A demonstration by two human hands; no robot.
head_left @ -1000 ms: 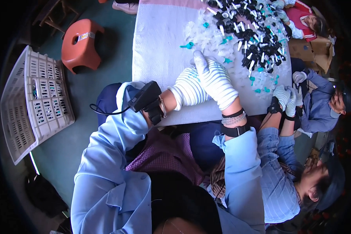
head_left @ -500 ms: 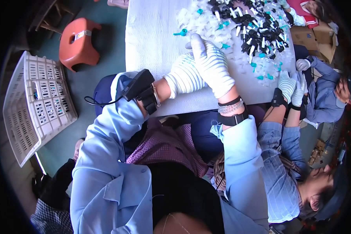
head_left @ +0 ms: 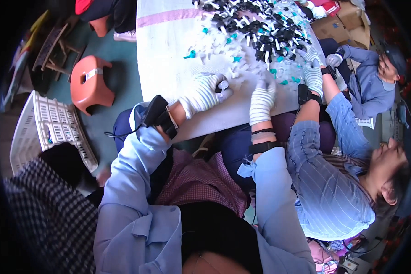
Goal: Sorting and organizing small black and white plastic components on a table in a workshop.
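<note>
My left hand (head_left: 205, 95), in a white striped glove, is closed near the table's front edge. A small translucent plastic piece (head_left: 223, 85) is pinched between its thumb and fingers. To its right, my right hand (head_left: 262, 102), gloved likewise, reaches forward with fingers apart at the near side of the loose translucent pieces (head_left: 242, 71). Its fingertips blend into those pieces, and nothing is plainly held. Farther back lies a heap of black pieces with white stems (head_left: 267, 39). Several teal pieces lie scattered about; one teal piece (head_left: 190, 54) sits apart on the left.
A white-covered table (head_left: 162, 68) lies ahead. On the left floor stand an orange stool (head_left: 90, 84) and a white plastic crate (head_left: 59, 123), partly behind a checked-cloth figure (head_left: 55, 205). Beside me on the right, a co-worker's gloved hands (head_left: 313, 75) reach into the pile. Cardboard boxes (head_left: 345, 27) stand at far right.
My hands, together before, have separated; the right has moved back toward me and a piece now shows in the left. The co-worker's hands have moved to the pile. The view has shifted.
</note>
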